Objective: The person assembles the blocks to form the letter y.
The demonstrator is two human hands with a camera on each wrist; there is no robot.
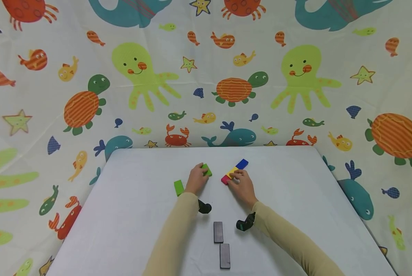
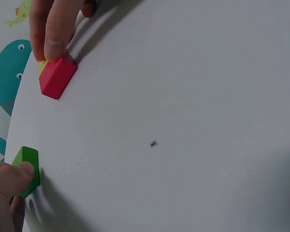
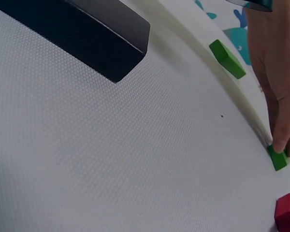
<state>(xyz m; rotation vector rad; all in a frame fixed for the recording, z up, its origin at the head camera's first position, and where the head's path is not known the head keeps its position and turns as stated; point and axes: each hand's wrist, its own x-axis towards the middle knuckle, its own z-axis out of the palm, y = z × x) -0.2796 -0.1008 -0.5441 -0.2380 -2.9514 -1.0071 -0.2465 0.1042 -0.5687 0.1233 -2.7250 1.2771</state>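
My left hand (image 1: 197,179) pinches a green block (image 1: 207,170) on the white table, its thumb against the near side in the right wrist view. To the right, a red block (image 1: 225,179), a yellow block (image 1: 232,172) and a blue block (image 1: 242,164) form a slanting row. My right hand (image 1: 243,188) grips the red end of this row, with a finger reaching over the yellow block. In the left wrist view, fingertips (image 2: 54,50) partly cover where the red block (image 2: 58,78) meets the yellow. A second green block (image 1: 179,188) lies left of my left wrist.
Two dark grey blocks (image 1: 218,232) lie end to end, slightly offset, between the forearms. The table's far edge (image 1: 213,147) meets a cloth printed with sea animals. Dark wrist cameras (image 1: 246,222) sit at the inner sides of both wrists.
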